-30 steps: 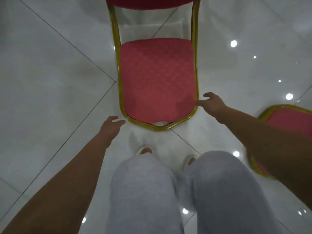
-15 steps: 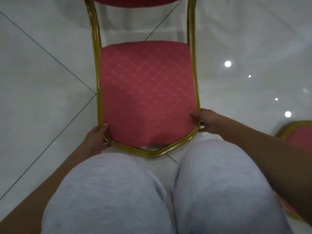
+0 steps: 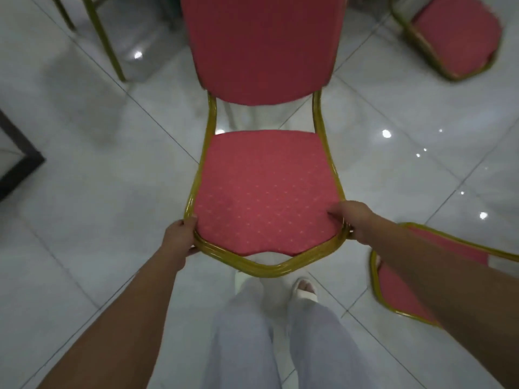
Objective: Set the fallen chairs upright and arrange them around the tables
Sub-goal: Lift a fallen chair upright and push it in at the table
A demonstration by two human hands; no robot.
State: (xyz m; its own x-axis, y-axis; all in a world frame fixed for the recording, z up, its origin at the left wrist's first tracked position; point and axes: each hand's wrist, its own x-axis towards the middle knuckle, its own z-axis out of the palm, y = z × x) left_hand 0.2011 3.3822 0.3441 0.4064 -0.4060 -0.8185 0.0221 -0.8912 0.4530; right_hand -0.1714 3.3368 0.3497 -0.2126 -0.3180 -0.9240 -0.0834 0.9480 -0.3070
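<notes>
Straight ahead, in the middle of the view, a red chair with a gold metal frame is seen from above, its padded seat facing up and its backrest on the far side. Whether its legs touch the floor cannot be seen. The person's left hand grips the near left corner of the seat frame, thumb on top beside the cushion and fingers clamped around the gold tube from below. The right hand grips the near right corner, thumb lying on the cushion's edge and fingers wrapped around the tube. Both bare forearms reach in from the near edge.

Below the seat, the person's legs in light grey trousers stand on a glossy white tiled floor, and one foot wears a pale sandal.

At the near right, a second chair, red and gold, is partly hidden behind the right forearm. At the far right corner a third chair shows only its seat and frame. At the far left stand gold legs, and a dark frame edge enters at the left.
</notes>
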